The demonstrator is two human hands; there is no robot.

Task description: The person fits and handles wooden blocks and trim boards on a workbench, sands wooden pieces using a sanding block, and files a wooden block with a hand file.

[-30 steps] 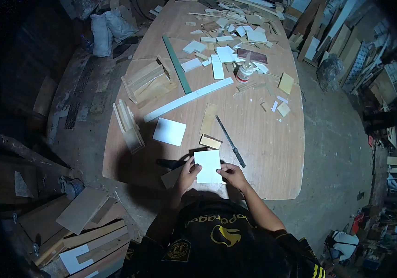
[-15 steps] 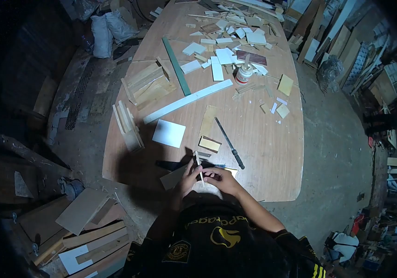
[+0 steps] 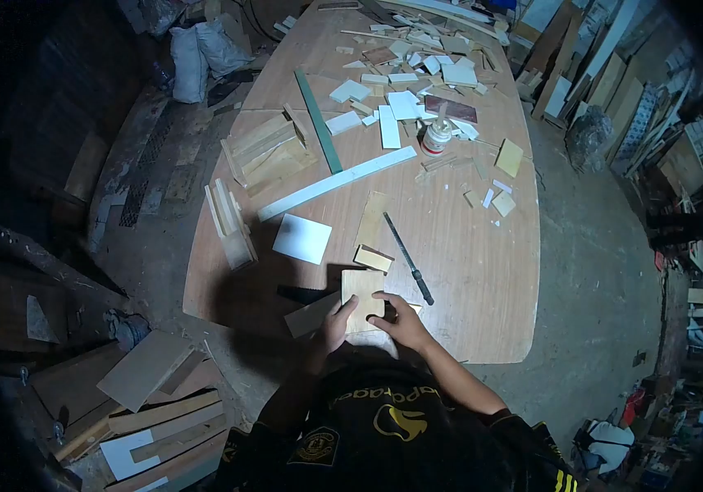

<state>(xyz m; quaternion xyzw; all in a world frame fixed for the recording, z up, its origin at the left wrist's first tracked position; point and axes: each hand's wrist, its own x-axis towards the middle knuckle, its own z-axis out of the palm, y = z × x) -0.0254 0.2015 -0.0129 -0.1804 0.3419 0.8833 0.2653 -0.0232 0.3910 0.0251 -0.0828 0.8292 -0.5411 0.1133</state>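
Left hand [image 3: 337, 322] has the small pale wood panel [image 3: 362, 291] pinched at its left edge, thumb flat on the face, other fingers hidden behind; right hand [image 3: 401, 320] is on the right edge, thumb and index partly spread with a gap between, can't tell how firm that grip is. Panel sits at the near edge of the table [image 3: 483, 279], face up toward the camera, just short of the small wood block [image 3: 374, 257]. Dark slim tool [image 3: 409, 259] lies right of the block, white square board [image 3: 302, 239] left of it, flat.
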